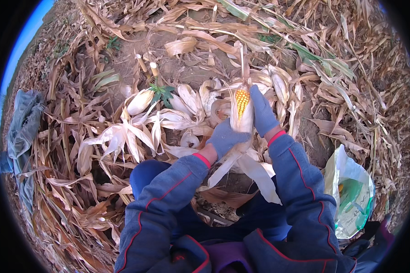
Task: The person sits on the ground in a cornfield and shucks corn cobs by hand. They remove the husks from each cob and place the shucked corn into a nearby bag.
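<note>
An ear of corn [242, 102] stands out before me, its yellow kernels bared near the tip and pale husk still wrapped around the rest. My left hand [227, 137], in a grey-blue knit glove, grips the husked lower part. Along the ear's right side lies my right hand [263, 111], gloved alike, its fingertips at the husk near the tip. Loose husk leaves [256, 172] hang below my left hand toward my knees. Under and around both hands lie dry husks [188, 102] in a pile. The palm sides of both hands are hidden.
An open plastic bag [350, 194] stands at my right with something yellow inside. Cut stalk stubs [153, 69] stick up beyond the pile, near a green weed [162, 94]. A grey-blue woven sack [24, 126] lies far left. Dry corn stalks [328, 65] cover much of the ground.
</note>
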Demonstrator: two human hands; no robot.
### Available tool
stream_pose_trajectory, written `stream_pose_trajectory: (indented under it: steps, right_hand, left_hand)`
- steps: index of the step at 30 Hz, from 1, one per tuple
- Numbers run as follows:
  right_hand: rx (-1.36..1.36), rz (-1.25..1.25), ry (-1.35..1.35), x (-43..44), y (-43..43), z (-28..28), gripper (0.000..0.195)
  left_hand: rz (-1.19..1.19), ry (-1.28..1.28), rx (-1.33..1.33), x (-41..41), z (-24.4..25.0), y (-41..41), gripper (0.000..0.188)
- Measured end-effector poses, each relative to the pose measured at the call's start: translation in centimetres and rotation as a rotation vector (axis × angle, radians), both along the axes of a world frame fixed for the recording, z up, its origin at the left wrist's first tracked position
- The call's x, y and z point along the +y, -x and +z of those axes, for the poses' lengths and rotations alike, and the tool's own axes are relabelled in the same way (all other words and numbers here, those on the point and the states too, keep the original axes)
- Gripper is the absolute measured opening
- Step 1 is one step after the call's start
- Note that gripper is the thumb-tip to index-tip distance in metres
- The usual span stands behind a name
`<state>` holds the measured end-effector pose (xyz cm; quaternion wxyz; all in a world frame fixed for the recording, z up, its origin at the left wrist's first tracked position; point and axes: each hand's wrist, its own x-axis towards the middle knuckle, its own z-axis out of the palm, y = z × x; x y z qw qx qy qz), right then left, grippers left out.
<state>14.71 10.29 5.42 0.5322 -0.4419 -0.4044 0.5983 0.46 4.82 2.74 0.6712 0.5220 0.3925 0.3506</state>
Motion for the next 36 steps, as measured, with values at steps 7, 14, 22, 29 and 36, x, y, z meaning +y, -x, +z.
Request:
stream_pose_trajectory:
  steps: [7,14,22,29,36]
  right_hand:
    - [0.054,-0.132,0.037,-0.8,1.9,0.4,0.040]
    - [-0.143,-0.237,0.028,-0.4,1.8,1.2,0.034]
    - [-0.722,-0.404,-0.396,1.0,0.8,-0.8,0.032]
    - [-0.182,-0.320,0.022,0.4,2.6,1.5,0.031]
    - [-0.390,-0.245,-0.081,0.4,1.7,-1.3,0.029]
  left_hand:
    - [0.126,-0.091,0.118,-0.5,-1.7,-0.4,0.064]
    - [0.086,-0.083,-0.012,0.1,-1.2,-1.0,0.065]
    - [0.201,-0.075,-0.255,0.7,0.6,-1.1,0.049]
    - [0.285,-0.024,-0.243,0.3,1.3,0.0,0.040]
    - [0.408,0.218,-0.386,1.5,1.5,1.3,0.030]
